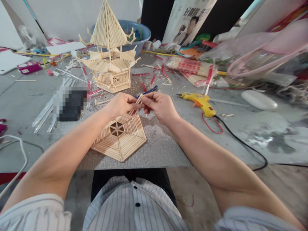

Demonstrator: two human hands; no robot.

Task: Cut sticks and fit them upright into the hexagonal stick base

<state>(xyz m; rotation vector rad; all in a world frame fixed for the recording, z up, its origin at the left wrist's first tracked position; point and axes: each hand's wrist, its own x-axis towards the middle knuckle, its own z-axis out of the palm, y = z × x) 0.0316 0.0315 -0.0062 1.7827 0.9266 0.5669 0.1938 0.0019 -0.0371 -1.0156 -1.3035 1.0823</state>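
My left hand (122, 105) and my right hand (157, 104) meet over the table, both pinching short wooden sticks (136, 105) between thumb and fingertips. Just below them lies a flat hexagonal panel (127, 145) of glued sticks, with a spoked opening in its middle. My left forearm covers the panel's left edge. Behind my hands stands a pagoda model (109, 65) built of the same sticks, with a pointed roof and a flared lower tier. A dark blue-handled tool (152, 89) lies partly hidden behind my fingers.
On the right rests a yellow glue gun (201, 102) with a black cord, near a white oval object (259, 99). Clear glue sticks (45, 110) and a blurred dark object (72, 104) lie left. Farther back are packaged sticks (190, 65) and a blue basin (144, 35).
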